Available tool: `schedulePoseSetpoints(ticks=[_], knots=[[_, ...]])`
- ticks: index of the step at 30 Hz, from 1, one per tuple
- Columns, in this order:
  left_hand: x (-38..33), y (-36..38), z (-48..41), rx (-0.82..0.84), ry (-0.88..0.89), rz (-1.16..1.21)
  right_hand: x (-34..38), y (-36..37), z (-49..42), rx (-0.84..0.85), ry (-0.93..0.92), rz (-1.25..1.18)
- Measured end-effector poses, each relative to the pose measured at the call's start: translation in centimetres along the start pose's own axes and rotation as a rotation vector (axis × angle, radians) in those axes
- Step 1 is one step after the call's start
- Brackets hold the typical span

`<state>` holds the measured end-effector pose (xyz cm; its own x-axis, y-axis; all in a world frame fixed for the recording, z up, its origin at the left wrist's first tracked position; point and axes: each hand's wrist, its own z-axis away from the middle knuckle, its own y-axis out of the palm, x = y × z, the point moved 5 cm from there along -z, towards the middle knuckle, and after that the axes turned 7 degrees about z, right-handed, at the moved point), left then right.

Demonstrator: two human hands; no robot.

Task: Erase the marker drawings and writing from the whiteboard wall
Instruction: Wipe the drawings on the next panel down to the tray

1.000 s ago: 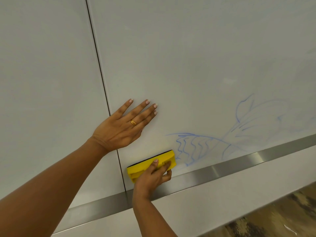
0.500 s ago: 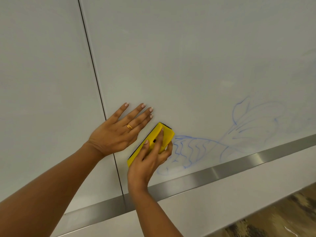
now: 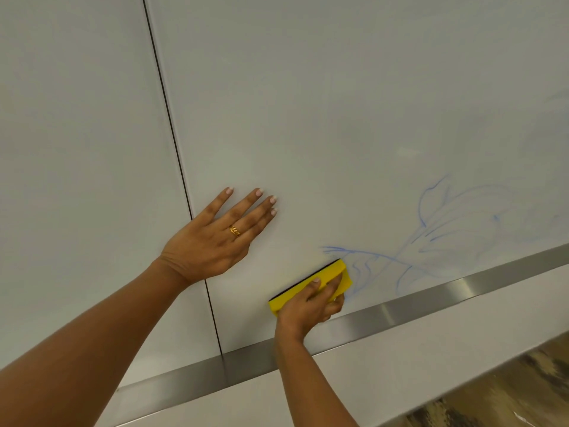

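The right hand (image 3: 311, 303) has its grip closed round a yellow eraser (image 3: 323, 277), fingers curled over the yellow back and the dark felt face pressed flat to the whiteboard wall (image 3: 338, 103), low down, just above the metal strip (image 3: 431, 300) along the wall's bottom edge. The eraser's long axis runs from lower left to upper right, roughly parallel to that strip. Its upper right end touches the left tip of the blue marker drawing (image 3: 455, 229), a leafy shape of thin lines that spreads away to the right and upward toward the wall's right edge. So the work lies rightward from the grip, and the right hand is by far the nearer. The left hand (image 3: 212, 238), wearing a ring (image 3: 235, 231), rests flat on the wall with straight fingers, holding nothing, across the dark seam (image 3: 172, 134) between panels and well apart from the drawing; it looks like a brace only. The next stroke probably needs to carry the eraser broadside to the right, across the wavy lines nearest it, then higher for the fainter outlines. Most of the drawing appears unwiped.
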<state>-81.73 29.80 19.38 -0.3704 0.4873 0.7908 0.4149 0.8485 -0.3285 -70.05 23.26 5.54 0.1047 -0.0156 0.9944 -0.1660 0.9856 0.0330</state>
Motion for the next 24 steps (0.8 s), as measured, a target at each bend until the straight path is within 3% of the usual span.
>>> schedulePoseSetpoints(ticks=[5, 12, 15, 19, 24], knots=[[-0.2, 0.0, -0.2, -0.01, -0.007, -0.024, 1.0, 0.2, 0.4, 0.029, -0.015, -0.016], [-0.1, -0.1, -0.2, -0.009, -0.019, 0.012, 5.3, 1.5, 4.4, 0.131, -0.479, -0.034], [-0.2, -0.1, -0.3, -0.011, -0.028, -0.005, 4.5, 1.4, 4.3, 0.13, -0.56, -0.006], [-1.8, 0.3, -0.2, -0.023, -0.143, 0.024, 1.9, 0.9, 3.3, 0.137, -0.467, 0.009], [-4.7, 1.5, 1.0, 0.061, -0.103, 0.076, -2.6, 0.5, 0.5, 0.107, -0.165, 0.029]])
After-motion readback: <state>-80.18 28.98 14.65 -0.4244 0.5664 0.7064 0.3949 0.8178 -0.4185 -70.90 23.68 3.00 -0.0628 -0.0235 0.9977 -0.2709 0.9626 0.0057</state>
